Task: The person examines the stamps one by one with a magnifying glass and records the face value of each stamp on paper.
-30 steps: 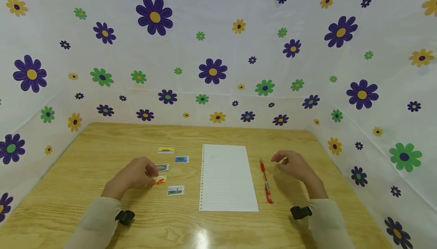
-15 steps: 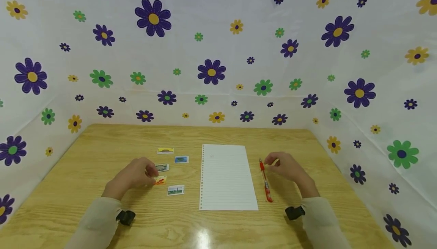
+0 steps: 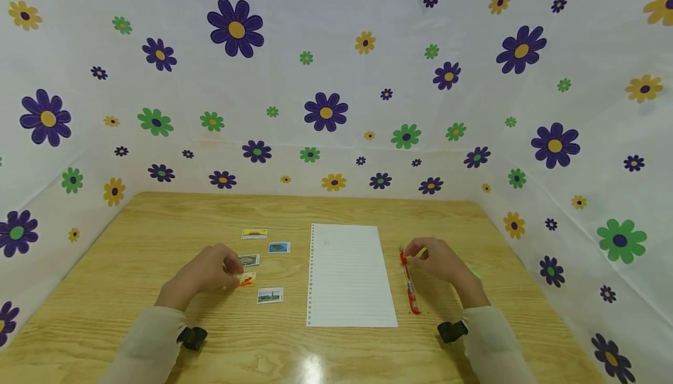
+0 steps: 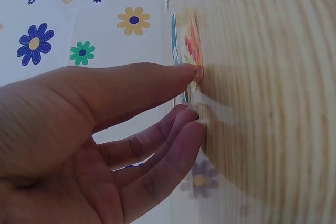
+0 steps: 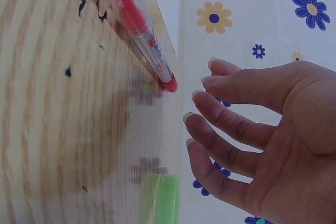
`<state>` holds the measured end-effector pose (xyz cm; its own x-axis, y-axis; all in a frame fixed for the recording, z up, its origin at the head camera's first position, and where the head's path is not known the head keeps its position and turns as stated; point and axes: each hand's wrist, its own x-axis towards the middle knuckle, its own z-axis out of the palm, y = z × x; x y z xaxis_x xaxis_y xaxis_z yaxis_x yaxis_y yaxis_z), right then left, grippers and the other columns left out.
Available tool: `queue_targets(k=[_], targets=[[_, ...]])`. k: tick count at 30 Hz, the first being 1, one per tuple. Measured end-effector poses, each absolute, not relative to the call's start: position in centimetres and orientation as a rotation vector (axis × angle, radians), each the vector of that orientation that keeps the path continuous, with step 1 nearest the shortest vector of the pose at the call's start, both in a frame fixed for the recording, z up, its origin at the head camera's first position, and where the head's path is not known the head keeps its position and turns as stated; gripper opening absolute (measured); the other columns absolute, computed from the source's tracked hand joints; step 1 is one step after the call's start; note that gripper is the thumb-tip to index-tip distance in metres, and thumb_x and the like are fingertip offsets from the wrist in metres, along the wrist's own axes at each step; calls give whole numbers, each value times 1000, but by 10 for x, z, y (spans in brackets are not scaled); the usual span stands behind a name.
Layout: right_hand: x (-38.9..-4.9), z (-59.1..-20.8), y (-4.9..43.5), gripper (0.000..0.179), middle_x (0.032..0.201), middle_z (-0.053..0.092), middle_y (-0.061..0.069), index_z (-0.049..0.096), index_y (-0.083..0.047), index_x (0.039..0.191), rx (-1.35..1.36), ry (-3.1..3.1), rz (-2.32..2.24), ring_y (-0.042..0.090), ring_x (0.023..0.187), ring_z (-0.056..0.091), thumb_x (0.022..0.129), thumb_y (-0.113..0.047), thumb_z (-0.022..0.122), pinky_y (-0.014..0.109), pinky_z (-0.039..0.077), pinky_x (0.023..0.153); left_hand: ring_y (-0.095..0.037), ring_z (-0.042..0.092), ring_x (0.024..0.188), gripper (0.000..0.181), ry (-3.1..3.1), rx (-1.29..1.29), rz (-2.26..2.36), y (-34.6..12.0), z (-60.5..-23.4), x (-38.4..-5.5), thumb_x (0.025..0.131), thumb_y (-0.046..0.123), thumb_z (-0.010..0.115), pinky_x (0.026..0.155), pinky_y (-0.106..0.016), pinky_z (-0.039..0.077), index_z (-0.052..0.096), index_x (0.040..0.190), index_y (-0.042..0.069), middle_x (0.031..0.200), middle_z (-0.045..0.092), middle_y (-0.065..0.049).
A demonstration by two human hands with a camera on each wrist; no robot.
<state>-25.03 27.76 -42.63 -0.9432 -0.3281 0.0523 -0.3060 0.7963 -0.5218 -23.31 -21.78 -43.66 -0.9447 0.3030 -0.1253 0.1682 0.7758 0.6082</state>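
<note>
My left hand [image 3: 205, 273] rests low at the left of several small stamp-like pictures. Its thumb tip is at the edge of the orange-red picture [image 4: 192, 43], with the other fingertips spread apart from the thumb, close to the table. The grey picture [image 3: 249, 260] lies partly behind the fingers. A red pen [image 3: 409, 284] lies right of the lined paper [image 3: 349, 276], tip pointing away. My right hand [image 3: 433, 260] hovers beside the pen's upper end, fingers loosely bent. In the right wrist view, a gap shows between its fingertips and the pen.
Yellow [image 3: 255, 234], blue [image 3: 279, 247] and green-landscape [image 3: 270, 296] pictures lie flat on the wooden table [image 3: 210, 360]. A green object [image 5: 167, 199] sits beyond the right wrist, mostly hidden in the head view. Flowered white sheeting [image 3: 294, 80] encloses the table at the back and sides.
My right hand has moved left, closer to the pen, then stayed nearly in place. The left hand and the small pictures have not moved.
</note>
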Motion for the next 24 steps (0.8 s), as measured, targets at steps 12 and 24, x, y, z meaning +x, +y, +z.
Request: queue_targets(k=[12, 24], targets=[[-251, -424, 278, 11, 102, 72, 12, 73, -5, 101, -502, 2949, -823, 22, 91, 63, 94, 3, 68, 40, 58, 83, -18, 58, 82, 10, 2832, 453, 889, -210, -423, -232, 85, 6, 80, 75, -38, 55, 77, 95, 6, 91, 70, -6], [-256, -425, 276, 15, 104, 70, 14, 72, -6, 107, -424, 2910, -781, 22, 87, 65, 94, 1, 68, 40, 61, 81, -34, 70, 106, 32, 2801, 588, 906, -167, -420, -229, 90, 10, 75, 92, -48, 60, 73, 121, 2, 123, 73, -15]])
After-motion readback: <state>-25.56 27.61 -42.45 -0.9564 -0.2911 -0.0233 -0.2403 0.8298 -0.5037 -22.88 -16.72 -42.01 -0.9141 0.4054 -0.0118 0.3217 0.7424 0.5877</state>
